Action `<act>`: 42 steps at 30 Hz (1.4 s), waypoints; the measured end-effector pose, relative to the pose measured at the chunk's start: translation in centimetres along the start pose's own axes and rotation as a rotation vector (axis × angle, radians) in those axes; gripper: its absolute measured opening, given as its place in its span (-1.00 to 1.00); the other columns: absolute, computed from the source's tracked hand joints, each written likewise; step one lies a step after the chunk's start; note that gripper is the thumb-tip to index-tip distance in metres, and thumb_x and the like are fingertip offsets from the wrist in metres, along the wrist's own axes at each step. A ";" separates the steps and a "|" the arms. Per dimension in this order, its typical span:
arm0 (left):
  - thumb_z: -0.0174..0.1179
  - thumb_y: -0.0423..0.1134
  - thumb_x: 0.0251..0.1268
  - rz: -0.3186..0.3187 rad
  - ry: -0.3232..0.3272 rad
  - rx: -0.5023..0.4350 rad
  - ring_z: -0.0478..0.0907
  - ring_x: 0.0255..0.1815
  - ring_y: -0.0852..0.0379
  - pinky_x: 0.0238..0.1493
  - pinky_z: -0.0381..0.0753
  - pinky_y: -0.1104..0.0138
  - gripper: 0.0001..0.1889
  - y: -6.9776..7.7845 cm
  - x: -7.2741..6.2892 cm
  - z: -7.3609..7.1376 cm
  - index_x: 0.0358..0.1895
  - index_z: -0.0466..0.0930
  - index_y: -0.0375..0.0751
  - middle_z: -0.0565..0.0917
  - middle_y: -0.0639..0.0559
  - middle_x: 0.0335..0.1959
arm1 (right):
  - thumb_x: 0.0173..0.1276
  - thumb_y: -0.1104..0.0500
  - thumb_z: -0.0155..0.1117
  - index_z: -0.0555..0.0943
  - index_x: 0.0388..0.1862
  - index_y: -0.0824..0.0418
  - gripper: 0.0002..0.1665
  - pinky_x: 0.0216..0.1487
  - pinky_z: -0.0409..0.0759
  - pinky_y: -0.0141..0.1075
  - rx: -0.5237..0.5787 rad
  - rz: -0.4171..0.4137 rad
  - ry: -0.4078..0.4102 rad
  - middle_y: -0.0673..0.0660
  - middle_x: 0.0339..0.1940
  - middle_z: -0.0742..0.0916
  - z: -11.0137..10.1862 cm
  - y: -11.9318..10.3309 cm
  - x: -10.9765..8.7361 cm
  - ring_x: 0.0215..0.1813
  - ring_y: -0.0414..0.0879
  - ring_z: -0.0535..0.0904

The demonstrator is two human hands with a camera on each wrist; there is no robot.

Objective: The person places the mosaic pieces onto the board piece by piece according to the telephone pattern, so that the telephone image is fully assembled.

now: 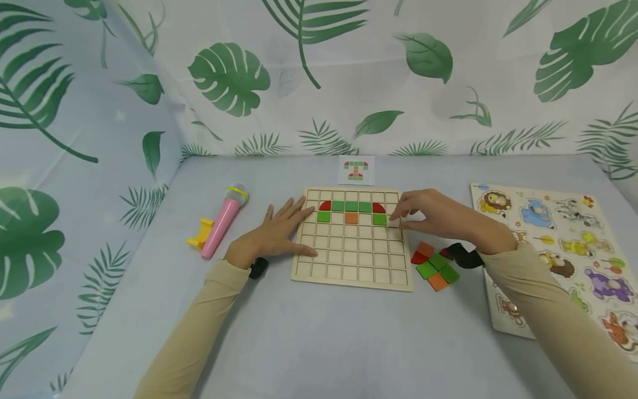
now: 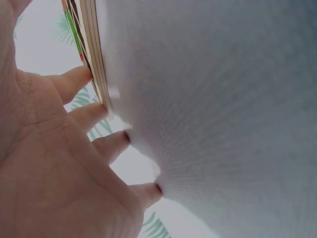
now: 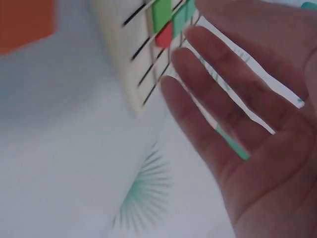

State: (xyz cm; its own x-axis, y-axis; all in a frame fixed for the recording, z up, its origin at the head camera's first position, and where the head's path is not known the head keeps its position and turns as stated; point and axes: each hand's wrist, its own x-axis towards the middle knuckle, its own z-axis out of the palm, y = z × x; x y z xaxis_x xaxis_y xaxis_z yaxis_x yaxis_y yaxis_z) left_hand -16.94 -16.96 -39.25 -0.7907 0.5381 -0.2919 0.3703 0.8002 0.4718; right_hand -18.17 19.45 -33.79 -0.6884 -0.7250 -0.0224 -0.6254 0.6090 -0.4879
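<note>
A wooden grid board (image 1: 336,257) lies on the table. Its upper rows hold three darker green squares (image 1: 351,206), red quarter-round tiles (image 1: 326,205) at both ends, light green squares (image 1: 324,216) under these, and one orange square (image 1: 351,218). My left hand (image 1: 274,230) is spread over the board's left edge; in the left wrist view its fingertips (image 2: 79,82) touch the board's side. My right hand (image 1: 433,213) hovers at the board's right edge, beside the right-hand green square (image 1: 380,219). The right wrist view shows its fingers (image 3: 193,119) fairly straight, with no tile visible between them.
Loose red, green and orange tiles (image 1: 438,271) lie right of the board. A small pattern card (image 1: 356,169) lies behind it. On the left are a pink toy microphone (image 1: 221,228) and a yellow piece (image 1: 201,234); an animal puzzle board (image 1: 535,221) lies on the right, partly under my right forearm.
</note>
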 end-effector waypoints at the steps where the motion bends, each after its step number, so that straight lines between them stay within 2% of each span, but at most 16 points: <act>1: 0.36 0.28 0.29 0.000 0.000 0.001 -0.49 0.73 -0.10 0.57 -0.57 -0.26 0.13 0.0 0.0 0.0 0.75 -0.12 0.00 -0.33 -0.04 0.76 | 0.30 0.37 0.51 0.83 -0.07 0.22 -0.77 0.00 0.72 -0.03 0.003 0.013 -0.020 0.05 -0.13 0.77 -0.2 0.2 -0.5 -0.06 -0.02 0.69; 6: 0.35 0.29 0.30 -0.002 0.000 0.002 -0.50 0.73 -0.09 0.57 -0.57 -0.26 0.12 -0.1 0.0 0.0 0.75 -0.13 0.00 -0.33 -0.03 0.76 | 0.29 0.31 0.55 0.83 -0.05 0.14 -0.75 0.02 0.71 -0.04 0.033 0.065 -0.118 -0.05 -0.08 0.77 -0.4 1.1 -2.4 -0.04 -0.06 0.66; 10: 0.35 0.29 0.30 -0.002 0.001 0.004 -0.50 0.73 -0.08 0.57 -0.57 -0.25 0.12 -0.1 0.1 0.0 0.75 -0.13 0.02 -0.34 -0.02 0.76 | 0.29 0.29 0.55 0.83 -0.09 0.10 -0.78 0.02 0.72 -0.09 0.066 0.078 -0.162 -0.09 -0.11 0.76 -0.2 1.7 -3.2 -0.05 -0.10 0.66; 16: 0.35 0.31 0.29 -0.003 0.002 0.010 -0.50 0.73 -0.06 0.57 -0.57 -0.24 0.12 0.0 0.2 0.0 0.75 -0.12 0.04 -0.34 0.00 0.76 | 0.26 0.34 0.55 0.83 -0.13 0.12 -0.77 -0.04 0.73 -0.23 0.121 0.086 -0.209 -0.10 -0.15 0.73 0.1 2.3 -3.6 -0.11 -0.15 0.65; 21: 0.35 0.32 0.29 -0.011 0.000 0.014 -0.50 0.73 -0.07 0.57 -0.57 -0.24 0.13 0.0 0.3 0.0 0.75 -0.13 0.04 -0.34 0.00 0.76 | 0.24 0.34 0.57 0.81 -0.14 0.11 -0.76 -0.10 0.72 -0.29 0.125 0.090 -0.229 -0.11 -0.18 0.71 0.0 2.7 -3.4 -0.14 -0.18 0.65; 28: 0.35 0.31 0.29 -0.015 0.005 0.007 -0.49 0.74 -0.07 0.58 -0.57 -0.23 0.13 0.1 0.2 -0.1 0.75 -0.12 0.02 -0.34 -0.01 0.76 | 0.20 0.43 0.56 0.81 -0.16 0.18 -0.73 -0.08 0.75 -0.24 0.139 0.140 -0.216 -0.04 -0.19 0.70 -0.3 3.0 -3.2 -0.13 -0.13 0.67; 33: 0.35 0.31 0.29 -0.018 0.003 0.005 -0.50 0.73 -0.07 0.58 -0.58 -0.23 0.13 0.1 0.1 -0.1 0.75 -0.11 0.02 -0.34 -0.02 0.76 | 0.16 0.42 0.60 0.79 -0.13 0.28 -0.72 -0.07 0.75 -0.17 0.139 0.167 -0.195 -0.02 -0.19 0.72 -0.4 3.3 -3.2 -0.13 -0.10 0.68; 42: 0.34 0.32 0.29 -0.020 0.002 0.008 -0.49 0.74 -0.07 0.58 -0.57 -0.23 0.12 -0.1 0.1 0.1 0.75 -0.12 0.03 -0.33 -0.01 0.76 | 0.12 0.37 0.65 0.78 -0.12 0.28 -0.68 -0.11 0.74 -0.25 0.174 0.190 -0.165 -0.03 -0.19 0.74 -0.2 3.9 -3.4 -0.14 -0.09 0.68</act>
State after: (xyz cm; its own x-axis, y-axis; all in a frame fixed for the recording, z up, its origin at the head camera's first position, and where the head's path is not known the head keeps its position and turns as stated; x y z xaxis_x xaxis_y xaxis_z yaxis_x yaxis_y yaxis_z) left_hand -17.06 -16.96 -39.38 -0.7991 0.5213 -0.2995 0.3583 0.8129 0.4592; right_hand -18.37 24.33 -35.45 -0.7090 -0.6546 -0.2624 -0.4090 0.6848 -0.6031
